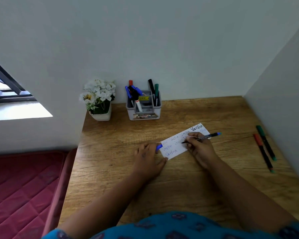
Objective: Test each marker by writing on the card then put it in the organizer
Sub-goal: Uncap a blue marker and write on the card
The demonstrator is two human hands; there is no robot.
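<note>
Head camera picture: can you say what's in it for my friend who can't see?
A person's right hand writes on a white card with a blue marker, while the left hand steadies the card and holds the blue cap. Two markers wait on the wooden desk, and a grey organizer holds others.

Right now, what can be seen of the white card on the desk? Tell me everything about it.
The card is a white rectangular strip, paper-like, lying flat and askew on the wooden desk in front of the grey organizer. The same handwritten word is repeated over it in rows, mostly blue, one bold black at its far end. The left hand presses its near end, a blue cap between the fingers. The right hand rests across it, holding a blue-ended marker tip-down on it.
</note>
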